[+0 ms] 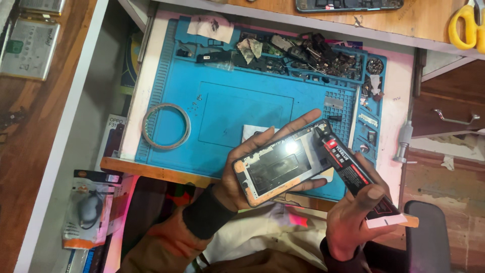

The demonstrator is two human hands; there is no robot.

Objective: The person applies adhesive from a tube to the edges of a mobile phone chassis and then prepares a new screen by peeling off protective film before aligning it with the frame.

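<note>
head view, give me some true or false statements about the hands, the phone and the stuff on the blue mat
1. The left hand holds an opened phone from underneath. True.
2. The right hand holds a pair of scissors. False: it holds a black and red glue tube, its nozzle at the phone's upper edge.
3. A ring of tape lies on the left part of the blue mat. True.
4. The yellow-handled scissors lie on the blue mat. False: they lie on the wooden desktop at the top right.
5. Small dark parts fill the trays along the mat's far edge. True.
6. The phone lies flat on the mat. False: it is held above the mat's near edge.
</note>
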